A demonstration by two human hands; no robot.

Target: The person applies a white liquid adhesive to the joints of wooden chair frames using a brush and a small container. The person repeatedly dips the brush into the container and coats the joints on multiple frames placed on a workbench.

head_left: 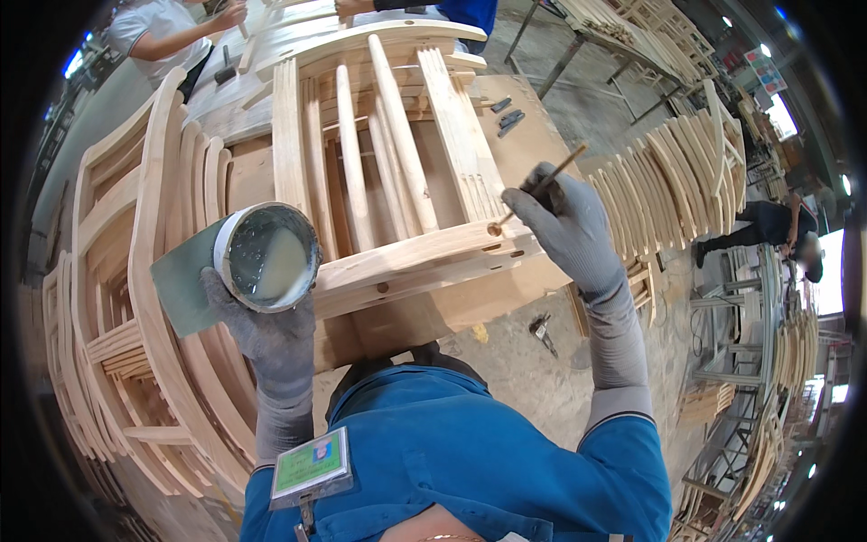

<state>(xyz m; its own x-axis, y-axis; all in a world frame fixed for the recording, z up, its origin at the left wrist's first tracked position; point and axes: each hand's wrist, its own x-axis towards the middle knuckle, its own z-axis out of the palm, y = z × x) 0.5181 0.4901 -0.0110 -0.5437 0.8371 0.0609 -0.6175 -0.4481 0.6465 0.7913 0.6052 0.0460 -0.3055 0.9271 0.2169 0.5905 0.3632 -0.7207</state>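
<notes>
My left hand (262, 330), in a grey glove, is wrapped round a round tub (228, 257) with whitish liquid (278, 262) inside. A flat grey-green sheet (185, 278) sticks out beside the tub; whether my fingers hold it too I cannot tell. My right hand (571, 221), also gloved, pinches a thin wooden stick (569, 161) that slants down to the left. Its lower end is close to a round hole at the right end of a pale wooden rail (424, 255). That rail is the near side of a wooden frame with slats and round spindles (397, 126).
Brown cardboard (519, 95) covers the table, with small dark pieces (510, 122) on it. Curved wooden frames (149, 217) stand close at my left; a row of curved parts (673, 176) is at right. Co-workers' arms (176, 41) and a hammer (226, 68) are across the table.
</notes>
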